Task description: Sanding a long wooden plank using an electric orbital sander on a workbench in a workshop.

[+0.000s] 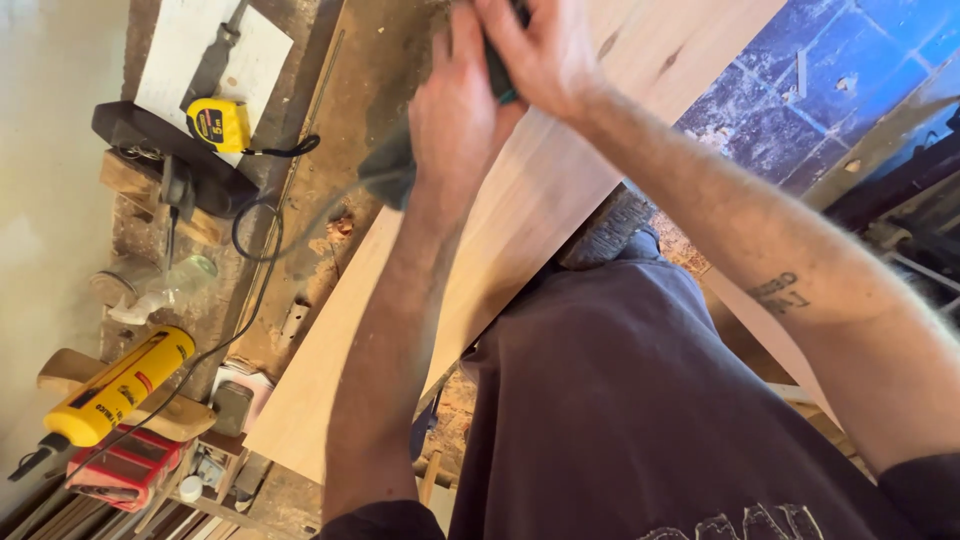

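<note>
Long pale wooden board (520,210) lies diagonally across the cluttered worktop (330,150), overhanging its near edge in front of the person's dark shirt. Both hands sit on a dark power tool with a teal patch (497,82) on the board's far end: left hand (455,110) clasped over its near side, right hand (545,55) clenched on top, most of the tool hidden. Left of the board: black cable (255,290), yellow caulk tube (115,390), yellow tape measure (218,124).
</note>
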